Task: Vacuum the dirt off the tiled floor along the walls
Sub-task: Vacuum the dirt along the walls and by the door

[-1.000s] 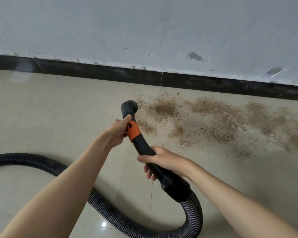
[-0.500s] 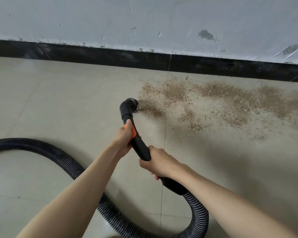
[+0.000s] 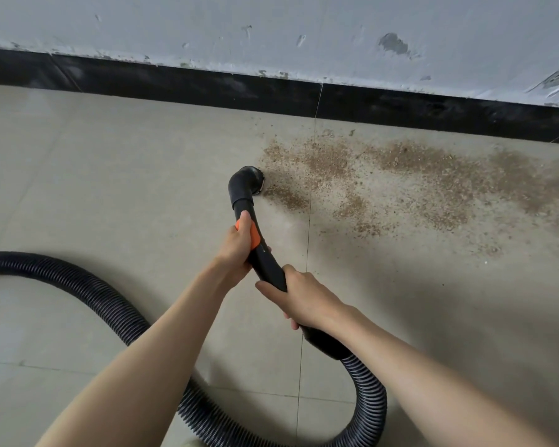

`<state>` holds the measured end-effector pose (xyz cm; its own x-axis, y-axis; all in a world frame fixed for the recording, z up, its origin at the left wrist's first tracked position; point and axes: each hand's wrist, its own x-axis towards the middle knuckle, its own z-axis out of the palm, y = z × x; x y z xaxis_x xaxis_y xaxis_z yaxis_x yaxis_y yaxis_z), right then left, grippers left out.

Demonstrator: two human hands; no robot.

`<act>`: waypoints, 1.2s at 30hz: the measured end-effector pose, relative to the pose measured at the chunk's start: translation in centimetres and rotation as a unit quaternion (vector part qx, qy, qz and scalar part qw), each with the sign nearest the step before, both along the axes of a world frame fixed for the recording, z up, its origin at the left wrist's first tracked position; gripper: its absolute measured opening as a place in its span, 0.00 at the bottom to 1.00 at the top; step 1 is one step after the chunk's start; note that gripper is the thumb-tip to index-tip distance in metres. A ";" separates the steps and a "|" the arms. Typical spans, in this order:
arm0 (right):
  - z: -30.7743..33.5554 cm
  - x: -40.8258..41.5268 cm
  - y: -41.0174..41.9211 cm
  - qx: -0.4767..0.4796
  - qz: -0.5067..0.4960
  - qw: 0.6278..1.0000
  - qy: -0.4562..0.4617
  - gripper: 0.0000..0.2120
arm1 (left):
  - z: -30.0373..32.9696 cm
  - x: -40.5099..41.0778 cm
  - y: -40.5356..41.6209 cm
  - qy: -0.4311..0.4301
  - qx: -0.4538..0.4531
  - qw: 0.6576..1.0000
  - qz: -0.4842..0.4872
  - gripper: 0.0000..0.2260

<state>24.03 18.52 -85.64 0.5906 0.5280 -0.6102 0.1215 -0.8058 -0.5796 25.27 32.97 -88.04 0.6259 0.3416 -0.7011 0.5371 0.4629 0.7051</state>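
A black vacuum wand (image 3: 243, 201) with an orange collar (image 3: 254, 236) points away from me, its bent nozzle (image 3: 251, 179) down on the beige tiled floor (image 3: 117, 175). The nozzle mouth touches the left edge of a wide patch of brown dirt (image 3: 400, 185) that spreads to the right along the wall. My left hand (image 3: 236, 250) grips the wand at the orange collar. My right hand (image 3: 304, 298) grips the wand lower down, just above the cuff of the ribbed black hose (image 3: 365, 401).
A grey scuffed wall (image 3: 271, 30) with a black skirting strip (image 3: 207, 88) runs across the top. The hose (image 3: 78, 285) loops from the left edge over the floor and under my arms. Grout lines cross the tiles near my hands.
The nozzle has come down and back from the dirt patch's upper left to its lower-left edge. The dirt near the nozzle looks thinner. Both hands keep their grip.
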 end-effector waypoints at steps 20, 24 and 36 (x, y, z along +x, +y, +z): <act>-1.0 10.3 3.6 -0.057 0.078 0.979 -0.177 0.25 | -1.5 10.6 4.9 -0.011 -0.013 0.997 0.082 0.20; -1.4 13.7 6.2 -0.043 0.082 0.980 -0.177 0.27 | -1.6 13.6 7.5 -0.014 -0.007 0.996 0.088 0.20; -3.5 16.3 4.5 -0.037 0.069 0.985 -0.154 0.30 | -3.4 17.0 6.3 -0.002 0.016 0.999 0.049 0.20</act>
